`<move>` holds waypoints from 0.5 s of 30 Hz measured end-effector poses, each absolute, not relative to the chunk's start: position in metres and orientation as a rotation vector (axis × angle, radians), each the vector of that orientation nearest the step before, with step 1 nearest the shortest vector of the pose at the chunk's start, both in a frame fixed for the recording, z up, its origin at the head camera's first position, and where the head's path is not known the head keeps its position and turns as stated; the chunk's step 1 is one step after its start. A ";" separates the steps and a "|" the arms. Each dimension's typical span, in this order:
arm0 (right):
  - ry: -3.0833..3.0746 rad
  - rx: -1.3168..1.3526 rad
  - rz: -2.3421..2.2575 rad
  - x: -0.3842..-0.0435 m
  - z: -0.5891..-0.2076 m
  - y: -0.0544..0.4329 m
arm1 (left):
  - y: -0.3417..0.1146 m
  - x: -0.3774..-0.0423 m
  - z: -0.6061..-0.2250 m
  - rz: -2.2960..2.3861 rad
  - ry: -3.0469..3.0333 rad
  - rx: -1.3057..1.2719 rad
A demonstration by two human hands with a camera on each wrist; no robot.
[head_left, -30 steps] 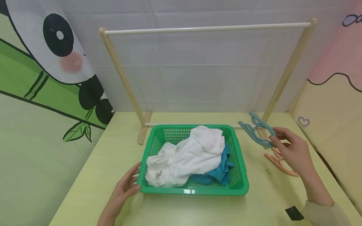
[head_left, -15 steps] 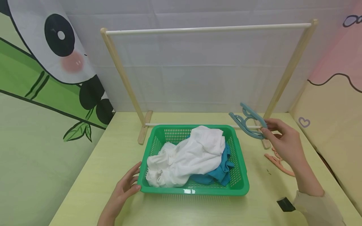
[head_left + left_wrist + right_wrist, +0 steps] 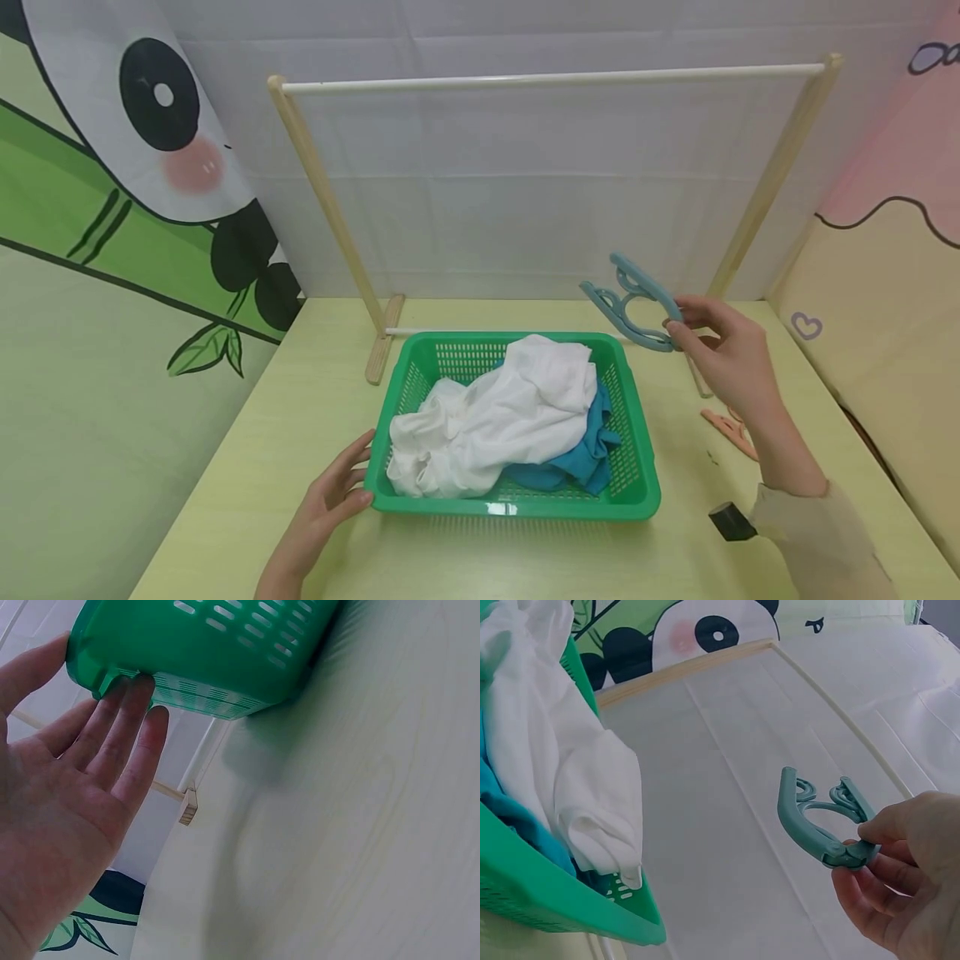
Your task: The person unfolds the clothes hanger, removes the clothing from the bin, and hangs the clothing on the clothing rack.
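Observation:
In the head view my right hand (image 3: 723,354) pinches a blue folding clothes hanger (image 3: 651,289) by its folded end. The hanger is up off the table, right of the basket and in front of the rack. The right wrist view shows thumb and fingers on the hanger (image 3: 793,821). My left hand (image 3: 322,508) rests at the near left corner of a green plastic basket (image 3: 517,507), fingers fairly straight, fingertips at the rim. In the left wrist view the palm of that hand (image 3: 75,780) faces the camera. White cloth (image 3: 502,417) lies over blue cloth (image 3: 592,450) inside the basket.
An orange hanger (image 3: 729,429) lies on the table at the right, partly hidden by my right forearm. Behind the basket stands a wooden rack with a white top bar (image 3: 555,80). Printed cloth walls (image 3: 877,333) close in the sides.
My right hand has carried the blue hanger left and away from me, and its forearm now covers more of the orange hanger. The left hand and basket have stayed in place.

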State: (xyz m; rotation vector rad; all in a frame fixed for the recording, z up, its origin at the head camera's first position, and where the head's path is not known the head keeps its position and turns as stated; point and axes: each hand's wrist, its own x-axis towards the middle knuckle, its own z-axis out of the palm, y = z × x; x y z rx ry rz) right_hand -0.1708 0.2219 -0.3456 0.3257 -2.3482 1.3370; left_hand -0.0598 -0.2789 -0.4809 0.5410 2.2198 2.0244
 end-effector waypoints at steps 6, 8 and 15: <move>-2.321 0.372 1.368 -0.175 -0.342 0.211 | -0.279 -0.058 -0.476 1.986 2.244 0.495; -2.313 0.387 1.369 -0.176 -0.341 0.207 | -0.279 -0.059 -0.473 1.957 2.256 0.473; -2.305 0.417 1.367 -0.180 -0.341 0.198 | -0.281 -0.061 -0.462 1.801 2.341 0.441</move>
